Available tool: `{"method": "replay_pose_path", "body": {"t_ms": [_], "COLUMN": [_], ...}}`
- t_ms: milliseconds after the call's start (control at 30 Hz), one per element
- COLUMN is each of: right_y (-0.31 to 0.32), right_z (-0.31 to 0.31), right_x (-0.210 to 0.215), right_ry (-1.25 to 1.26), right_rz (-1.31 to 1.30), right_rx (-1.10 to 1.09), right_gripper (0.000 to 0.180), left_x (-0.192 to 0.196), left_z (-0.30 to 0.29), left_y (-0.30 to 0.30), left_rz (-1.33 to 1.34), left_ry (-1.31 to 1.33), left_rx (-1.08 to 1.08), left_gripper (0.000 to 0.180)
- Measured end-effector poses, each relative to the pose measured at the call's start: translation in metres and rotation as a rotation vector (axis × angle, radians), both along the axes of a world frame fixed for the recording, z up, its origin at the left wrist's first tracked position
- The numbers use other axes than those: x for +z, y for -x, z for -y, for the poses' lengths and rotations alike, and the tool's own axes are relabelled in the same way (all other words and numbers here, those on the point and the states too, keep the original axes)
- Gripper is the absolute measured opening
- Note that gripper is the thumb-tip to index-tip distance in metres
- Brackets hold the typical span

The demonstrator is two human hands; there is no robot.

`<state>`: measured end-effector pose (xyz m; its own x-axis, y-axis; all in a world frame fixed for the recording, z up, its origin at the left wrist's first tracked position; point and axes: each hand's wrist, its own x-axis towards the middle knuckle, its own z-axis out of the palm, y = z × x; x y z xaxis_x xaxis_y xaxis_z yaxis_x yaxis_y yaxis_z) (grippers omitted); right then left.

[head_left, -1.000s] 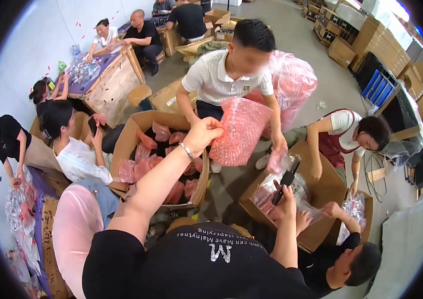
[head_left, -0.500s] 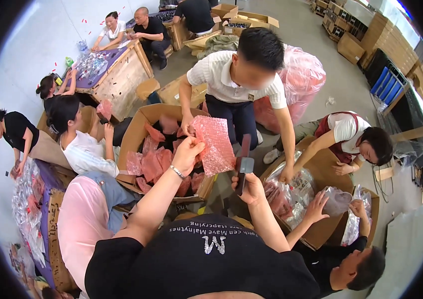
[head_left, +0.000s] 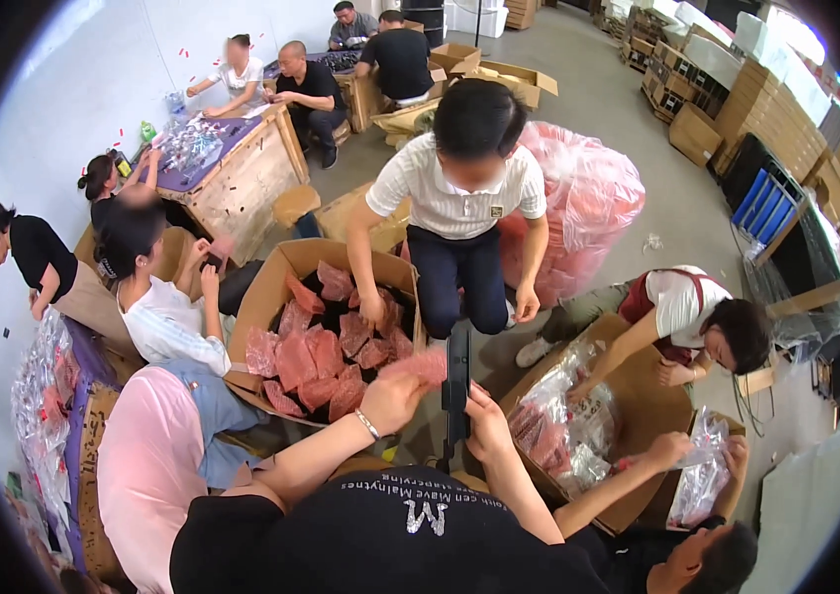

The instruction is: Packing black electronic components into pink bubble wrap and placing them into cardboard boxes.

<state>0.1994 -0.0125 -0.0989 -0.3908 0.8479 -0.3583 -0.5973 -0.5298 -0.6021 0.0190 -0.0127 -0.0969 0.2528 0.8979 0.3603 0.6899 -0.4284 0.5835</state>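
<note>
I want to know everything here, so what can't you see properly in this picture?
Head view:
- What the pink bubble-wrap bag holds: the left hand covers part of it and it is blurred.
- Details of the flat black device: seen edge-on in the right hand.
- The bottom of the cardboard box: covered by pink bags.
- The room's edges: cut off by the round dark rim.

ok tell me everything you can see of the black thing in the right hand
The black device is a slim, flat, dark bar, apparently hard plastic, standing upright and seen nearly edge-on. The right hand grips its lower half, fingers wrapped around it. Its top rises beside the pink bubble bag held by the left hand, before the open cardboard box. Its face is hidden.
</note>
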Motion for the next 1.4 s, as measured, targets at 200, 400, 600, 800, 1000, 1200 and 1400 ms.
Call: {"method": "replay_pose_path", "body": {"t_ms": [200, 400, 600, 800, 1000, 1200, 1400], "right_y": [0.000, 0.005, -0.004, -0.008, 0.005, 0.002, 0.001], "right_z": [-0.001, 0.010, 0.012, 0.000, 0.007, 0.022, 0.027], "right_x": [-0.017, -0.019, -0.017, 0.002, -0.010, 0.000, 0.014], "right_ry": [0.009, -0.165, -0.704, -0.873, -0.516, -0.457, -0.527], "right_rz": [0.056, 0.166, 0.752, 1.179, 0.979, 0.945, 1.039], "right_rx": [0.032, 0.074, 0.240, 0.107, -0.051, -0.315, -0.449], "right_gripper": [0.022, 0.027, 0.025, 0.018, 0.017, 0.019, 0.021], "left_x": [-0.014, -0.034, -0.016, 0.041, 0.028, 0.031, 0.038], "left_z": [-0.003, -0.007, -0.007, -0.031, -0.020, -0.012, -0.012], "left_y": [0.003, 0.026, 0.030, 0.019, 0.010, 0.020, 0.022], "left_rz": [0.049, 0.351, 0.217, 0.076, -0.037, -0.043, -0.052], "left_ry": [0.176, 0.741, 0.061, -0.352, -0.369, -0.392, -0.392], "left_rx": [0.103, 0.337, 0.331, 0.221, -0.003, 0.064, 0.200], "left_gripper": [0.026, 0.026, 0.018, 0.009, 0.017, 0.022, 0.023]}}
